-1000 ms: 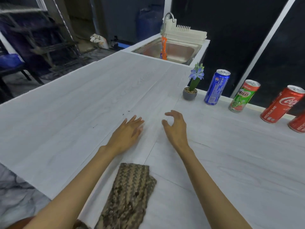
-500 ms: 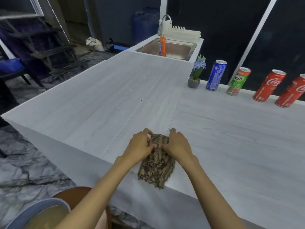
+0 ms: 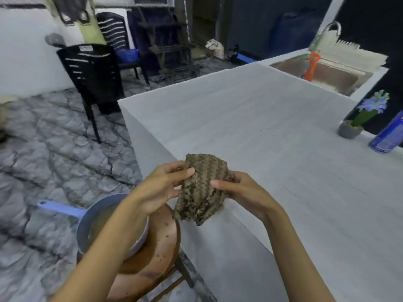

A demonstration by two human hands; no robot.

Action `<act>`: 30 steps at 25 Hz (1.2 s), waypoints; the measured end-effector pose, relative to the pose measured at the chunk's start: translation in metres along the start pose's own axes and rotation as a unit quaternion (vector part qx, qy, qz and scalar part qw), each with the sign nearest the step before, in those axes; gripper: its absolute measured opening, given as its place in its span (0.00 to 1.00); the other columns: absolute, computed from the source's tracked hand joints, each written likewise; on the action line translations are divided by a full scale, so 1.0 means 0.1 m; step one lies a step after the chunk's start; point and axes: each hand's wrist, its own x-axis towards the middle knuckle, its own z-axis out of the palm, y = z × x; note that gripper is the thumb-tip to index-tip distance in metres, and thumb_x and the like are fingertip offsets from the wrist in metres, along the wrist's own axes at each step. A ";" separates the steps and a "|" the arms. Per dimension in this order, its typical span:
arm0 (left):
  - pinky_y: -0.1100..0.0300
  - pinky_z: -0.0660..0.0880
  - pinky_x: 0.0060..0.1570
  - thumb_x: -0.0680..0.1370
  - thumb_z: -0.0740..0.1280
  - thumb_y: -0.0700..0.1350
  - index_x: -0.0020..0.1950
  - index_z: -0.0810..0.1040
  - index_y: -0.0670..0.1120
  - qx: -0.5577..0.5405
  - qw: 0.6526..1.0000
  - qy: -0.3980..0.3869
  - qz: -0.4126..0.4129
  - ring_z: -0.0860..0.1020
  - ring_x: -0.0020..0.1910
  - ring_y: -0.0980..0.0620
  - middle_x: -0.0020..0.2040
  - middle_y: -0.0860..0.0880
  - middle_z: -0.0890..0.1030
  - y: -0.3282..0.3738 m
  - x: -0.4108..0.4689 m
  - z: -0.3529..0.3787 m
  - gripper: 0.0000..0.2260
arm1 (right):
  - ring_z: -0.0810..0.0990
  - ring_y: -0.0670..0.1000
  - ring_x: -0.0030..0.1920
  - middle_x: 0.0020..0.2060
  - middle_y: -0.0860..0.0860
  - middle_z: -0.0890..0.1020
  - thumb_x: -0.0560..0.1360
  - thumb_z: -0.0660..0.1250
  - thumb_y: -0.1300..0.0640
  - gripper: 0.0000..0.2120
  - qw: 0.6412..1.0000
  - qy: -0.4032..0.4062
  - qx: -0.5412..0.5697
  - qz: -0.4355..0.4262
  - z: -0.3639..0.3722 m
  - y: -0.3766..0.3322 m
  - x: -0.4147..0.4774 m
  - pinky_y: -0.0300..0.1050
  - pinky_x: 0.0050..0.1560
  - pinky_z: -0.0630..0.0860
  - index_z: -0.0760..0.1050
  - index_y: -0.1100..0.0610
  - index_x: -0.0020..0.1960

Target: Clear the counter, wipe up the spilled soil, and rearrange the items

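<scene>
A brown knitted cloth [image 3: 201, 188] with dark soil bits on it hangs in the air at the near edge of the white counter [image 3: 272, 136]. My left hand [image 3: 161, 188] pinches its left side and my right hand [image 3: 242, 190] grips its right side. A few soil specks [image 3: 262, 129] lie on the counter farther back. A small grey pot with a purple flower [image 3: 357, 118] and a blue can [image 3: 390, 136] stand at the counter's right edge.
Below the cloth a round wooden stool [image 3: 157, 253] carries a blue-handled pan of murky water [image 3: 98, 223] and soil crumbs. A sink [image 3: 327, 75] with an orange brush sits at the far end. A black chair [image 3: 91, 77] stands on the marble floor at left.
Both hands gathered the cloth at the counter edge and lifted it off, holding it over the stool. The view swung left and down, so the red and green cans left the frame.
</scene>
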 end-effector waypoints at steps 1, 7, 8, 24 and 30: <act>0.60 0.79 0.48 0.72 0.66 0.40 0.53 0.79 0.42 -0.028 0.998 0.048 0.002 0.79 0.48 0.51 0.50 0.46 0.81 -0.08 -0.07 -0.13 0.11 | 0.81 0.53 0.57 0.55 0.54 0.83 0.70 0.72 0.59 0.18 1.000 -0.018 0.022 0.008 0.13 0.06 0.09 0.49 0.60 0.76 0.77 0.59 0.59; 0.57 0.72 0.58 0.77 0.61 0.38 0.53 0.77 0.46 -0.251 0.921 0.297 0.021 0.78 0.48 0.52 0.45 0.49 0.81 -0.74 -0.65 -0.67 0.08 | 0.81 0.53 0.46 0.47 0.55 0.82 0.71 0.69 0.67 0.15 0.993 -0.058 0.064 0.087 1.04 0.58 0.54 0.41 0.47 0.79 0.74 0.59 0.56; 0.53 0.70 0.61 0.77 0.61 0.37 0.55 0.74 0.48 -0.244 0.915 0.320 0.009 0.77 0.49 0.52 0.46 0.49 0.80 -0.85 -0.76 -0.72 0.10 | 0.81 0.53 0.47 0.47 0.55 0.82 0.71 0.69 0.67 0.15 0.989 -0.063 0.071 0.110 1.16 0.71 0.60 0.43 0.48 0.78 0.74 0.60 0.57; 0.80 0.69 0.31 0.70 0.72 0.36 0.46 0.75 0.49 0.183 0.807 0.560 -0.044 0.75 0.33 0.60 0.36 0.51 0.75 -1.58 -0.88 -0.90 0.11 | 0.79 0.52 0.43 0.47 0.55 0.77 0.67 0.73 0.66 0.29 0.983 0.038 -0.179 -0.028 1.60 1.45 0.69 0.29 0.38 0.74 0.64 0.47 0.59; 0.79 0.71 0.34 0.71 0.71 0.41 0.50 0.79 0.49 0.224 0.791 0.570 -0.006 0.76 0.35 0.60 0.43 0.50 0.76 -1.69 -0.99 -0.89 0.09 | 0.78 0.42 0.43 0.45 0.47 0.78 0.69 0.74 0.57 0.21 0.983 0.038 -0.175 -0.049 1.50 1.50 0.65 0.27 0.41 0.73 0.67 0.48 0.56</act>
